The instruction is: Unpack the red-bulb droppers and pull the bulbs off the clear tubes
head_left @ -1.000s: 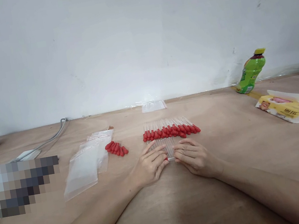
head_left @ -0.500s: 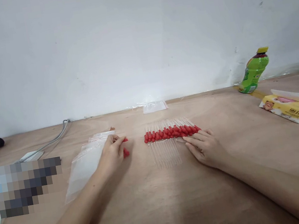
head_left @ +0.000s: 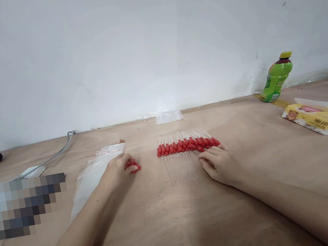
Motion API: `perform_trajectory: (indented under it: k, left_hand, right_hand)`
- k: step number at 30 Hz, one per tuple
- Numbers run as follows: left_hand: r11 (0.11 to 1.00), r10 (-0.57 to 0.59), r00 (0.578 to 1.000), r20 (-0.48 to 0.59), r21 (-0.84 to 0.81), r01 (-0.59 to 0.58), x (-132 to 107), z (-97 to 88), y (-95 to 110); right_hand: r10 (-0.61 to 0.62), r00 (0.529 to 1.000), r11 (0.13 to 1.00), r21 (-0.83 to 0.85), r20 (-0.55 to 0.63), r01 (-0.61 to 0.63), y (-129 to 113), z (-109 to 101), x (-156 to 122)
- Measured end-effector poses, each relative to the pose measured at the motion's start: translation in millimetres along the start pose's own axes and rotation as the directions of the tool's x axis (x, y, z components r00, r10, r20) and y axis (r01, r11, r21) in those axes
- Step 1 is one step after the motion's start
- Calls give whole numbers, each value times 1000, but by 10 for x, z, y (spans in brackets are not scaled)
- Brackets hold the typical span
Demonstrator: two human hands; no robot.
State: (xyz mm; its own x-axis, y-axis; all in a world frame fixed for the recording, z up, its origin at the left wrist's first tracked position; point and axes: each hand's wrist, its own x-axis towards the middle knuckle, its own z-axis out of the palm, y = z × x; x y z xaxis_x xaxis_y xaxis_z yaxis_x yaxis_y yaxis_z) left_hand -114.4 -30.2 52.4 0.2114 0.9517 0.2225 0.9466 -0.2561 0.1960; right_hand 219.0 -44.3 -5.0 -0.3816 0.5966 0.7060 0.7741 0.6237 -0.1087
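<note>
A row of clear droppers with red rubber bulbs [head_left: 186, 145] lies at the middle of the wooden table. In front of it lies a row of bare clear glass tubes [head_left: 180, 167]. My left hand [head_left: 116, 173] rests on a small heap of loose red bulbs [head_left: 134, 166], its fingers curled over them. Beside that hand lies a stack of clear zip bags [head_left: 96, 172]. My right hand [head_left: 219, 165] sits at the right end of the bare tubes, fingers bent and pinched on one clear tube.
A green drink bottle [head_left: 276, 77] leans by the wall at the right. A yellow tissue pack [head_left: 320, 118] lies near it. A power strip and grey cables [head_left: 47, 159] run along the left. Another small clear bag [head_left: 168, 116] lies by the wall.
Both hands left the bare tubes at the centre. My left hand went left to the loose red bulbs and closed over them; my right hand shifted right and pinched a tube.
</note>
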Motion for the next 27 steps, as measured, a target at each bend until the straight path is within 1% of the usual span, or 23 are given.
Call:
perform_trajectory:
  k: [4, 7, 9, 11, 14, 16, 17, 20, 24, 27]
  left_hand:
    - [1000, 1, 999, 45, 7, -1, -3, -13, 0]
    - [1000, 9, 999, 41, 16, -10, -15, -47, 22]
    - [999, 44, 999, 31, 26, -45, -26, -54, 31]
    - [995, 86, 996, -4, 45, -86, -32, -40, 35]
    - [989, 134, 984, -121, 79, -125, -10, 16, 59]
    - [984, 167, 969, -185, 92, -152, 40, 62, 111]
    - [981, 186, 963, -195, 98, -169, 77, 85, 153]
    - [975, 212, 964, -158, 105, -198, 222, 149, 328]
    - [989, 135, 987, -84, 65, -130, 430, 236, 545]
    - [996, 94, 995, -40, 18, -93, 551, 309, 588]
  right_hand:
    - [-9, 999, 999, 49, 36, 7, -10, 1, -25]
    - [-27, 997, 998, 65, 79, 22, -22, -8, -37]
    - [-38, 993, 997, 69, 108, 30, -31, -13, -39]
    - [-43, 991, 997, 76, 126, 33, -40, -17, -36]
    - [-53, 988, 996, 84, 143, 41, -49, -29, -30]
    - [-55, 986, 995, 86, 154, 42, -51, -43, -30]
    - [-56, 986, 995, 87, 159, 43, -51, -52, -31]
    - [-61, 983, 995, 88, 173, 47, -44, -77, -39]
    - [-74, 979, 994, 88, 189, 58, -36, -101, -48]
    - [-89, 978, 992, 102, 187, 70, -40, -114, -47]
